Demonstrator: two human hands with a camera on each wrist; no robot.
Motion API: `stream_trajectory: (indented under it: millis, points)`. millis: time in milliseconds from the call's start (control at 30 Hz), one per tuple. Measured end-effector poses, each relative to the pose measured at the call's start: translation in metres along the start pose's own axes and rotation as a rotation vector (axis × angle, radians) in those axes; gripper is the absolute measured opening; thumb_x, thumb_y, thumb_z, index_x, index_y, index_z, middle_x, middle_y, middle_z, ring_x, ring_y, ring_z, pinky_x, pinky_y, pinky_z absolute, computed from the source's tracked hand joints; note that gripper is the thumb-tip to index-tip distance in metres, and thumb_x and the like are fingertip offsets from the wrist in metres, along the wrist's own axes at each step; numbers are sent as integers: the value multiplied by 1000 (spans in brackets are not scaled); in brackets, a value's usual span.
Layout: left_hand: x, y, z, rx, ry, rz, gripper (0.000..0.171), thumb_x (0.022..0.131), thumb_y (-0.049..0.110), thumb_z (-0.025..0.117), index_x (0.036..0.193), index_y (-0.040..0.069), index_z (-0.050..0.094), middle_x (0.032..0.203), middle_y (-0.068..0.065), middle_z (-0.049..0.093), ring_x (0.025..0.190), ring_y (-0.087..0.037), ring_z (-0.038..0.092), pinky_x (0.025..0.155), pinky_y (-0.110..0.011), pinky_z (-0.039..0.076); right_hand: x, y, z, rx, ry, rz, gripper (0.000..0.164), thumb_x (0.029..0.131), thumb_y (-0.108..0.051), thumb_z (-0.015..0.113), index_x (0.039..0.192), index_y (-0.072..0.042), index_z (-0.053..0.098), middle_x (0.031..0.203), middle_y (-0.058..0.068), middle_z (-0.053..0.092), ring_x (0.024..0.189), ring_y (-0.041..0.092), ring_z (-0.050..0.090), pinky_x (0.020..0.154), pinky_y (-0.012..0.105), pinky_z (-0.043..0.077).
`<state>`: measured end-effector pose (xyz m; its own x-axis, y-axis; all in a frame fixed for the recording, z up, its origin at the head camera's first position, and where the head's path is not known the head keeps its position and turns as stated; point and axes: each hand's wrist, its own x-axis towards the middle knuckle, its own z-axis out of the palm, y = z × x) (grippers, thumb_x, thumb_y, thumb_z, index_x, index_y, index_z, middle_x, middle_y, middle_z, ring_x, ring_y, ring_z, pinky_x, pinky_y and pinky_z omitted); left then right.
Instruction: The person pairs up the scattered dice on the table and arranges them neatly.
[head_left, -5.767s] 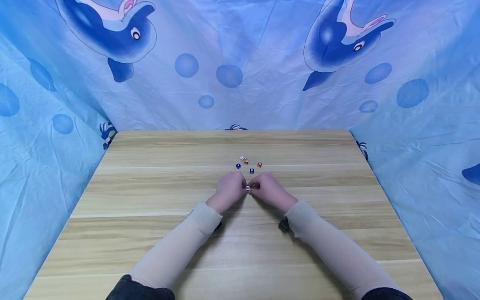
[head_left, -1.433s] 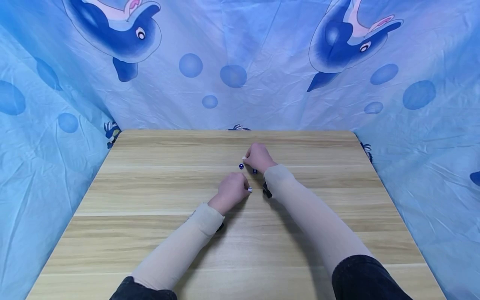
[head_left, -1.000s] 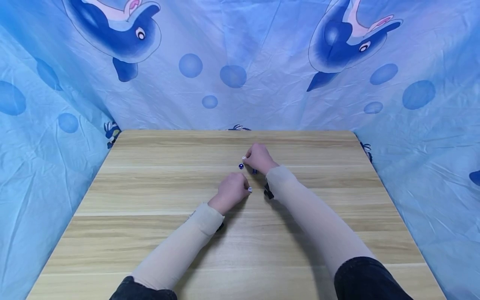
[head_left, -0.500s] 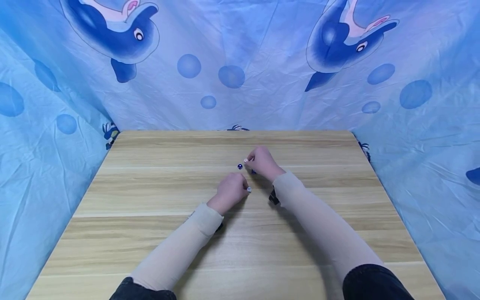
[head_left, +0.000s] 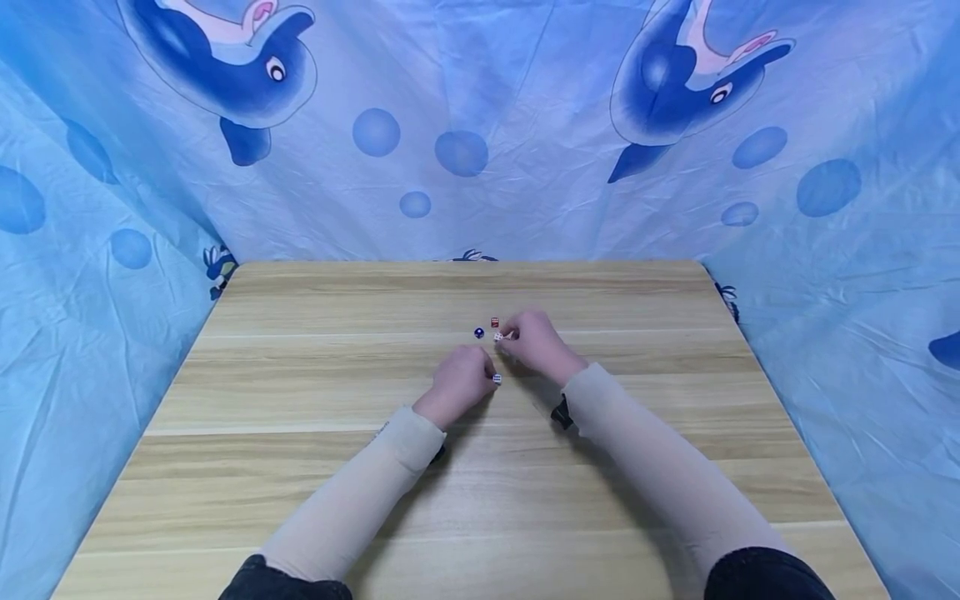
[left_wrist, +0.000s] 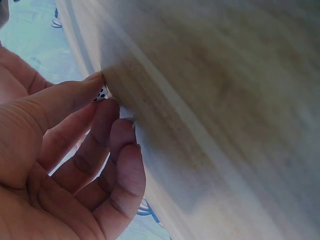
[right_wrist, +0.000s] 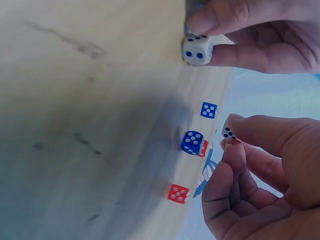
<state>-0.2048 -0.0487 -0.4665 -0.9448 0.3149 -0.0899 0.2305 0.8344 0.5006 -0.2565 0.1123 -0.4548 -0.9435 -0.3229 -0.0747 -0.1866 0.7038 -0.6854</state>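
My left hand (head_left: 463, 379) pinches a white die (head_left: 497, 379) with dark pips low over the table; in the left wrist view this die (left_wrist: 101, 93) shows between thumb and forefinger. My right hand (head_left: 536, 342), a little farther back and to the right, pinches a second white die (head_left: 498, 337), with its tip at thumb and forefinger in the right wrist view (right_wrist: 228, 131). Near the right fingertips lie a blue die (head_left: 479, 333) and a red die (head_left: 495, 322). Another blue die (right_wrist: 192, 143) and red die (right_wrist: 178, 194) appear only in the right wrist view.
The light wooden table (head_left: 300, 467) spreads around both hands. Behind and beside it hangs a blue curtain (head_left: 525, 200) printed with dolphins and bubbles. A dark strap piece (head_left: 562, 412) sits under the right wrist.
The right hand picked up the white die at the back and has brought it nearer, to the front right. The red die behind is visible again. The left hand stays in place.
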Motion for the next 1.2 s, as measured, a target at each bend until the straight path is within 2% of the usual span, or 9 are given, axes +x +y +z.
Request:
stream_trajectory:
  millis: [300, 567, 900, 1200]
  points:
    - [0, 1, 0, -9, -9, -14, 4, 84, 14, 84, 86, 14, 80, 85, 3, 73, 69, -12, 61, 61, -31, 51, -17, 11, 2, -18, -26, -33, 10, 92, -11, 75, 99, -5, 79, 85, 1, 68, 63, 15, 60, 56, 29, 51]
    - [0, 1, -1, -21, -17, -24, 4, 84, 12, 83, 86, 13, 79, 87, 2, 73, 71, -12, 62, 64, -31, 52, -33, 13, 5, -29, -51, -25, 7, 89, -10, 79, 96, -7, 79, 82, -3, 69, 69, 14, 61, 65, 30, 51]
    - [0, 3, 0, -28, -16, -26, 5, 84, 9, 82, 87, 12, 80, 86, 1, 73, 68, -11, 61, 61, -29, 51, -42, 17, 12, -44, -64, -6, 4, 88, -10, 79, 92, -10, 78, 77, -6, 68, 71, 13, 62, 69, 30, 52]
    - [-1, 4, 0, -21, -10, -17, 4, 83, 10, 82, 87, 11, 80, 81, 2, 72, 64, -12, 59, 57, -29, 50, -43, 20, 17, -55, -67, -48, 5, 87, -9, 80, 93, -10, 79, 78, -5, 69, 71, 12, 62, 69, 29, 52]
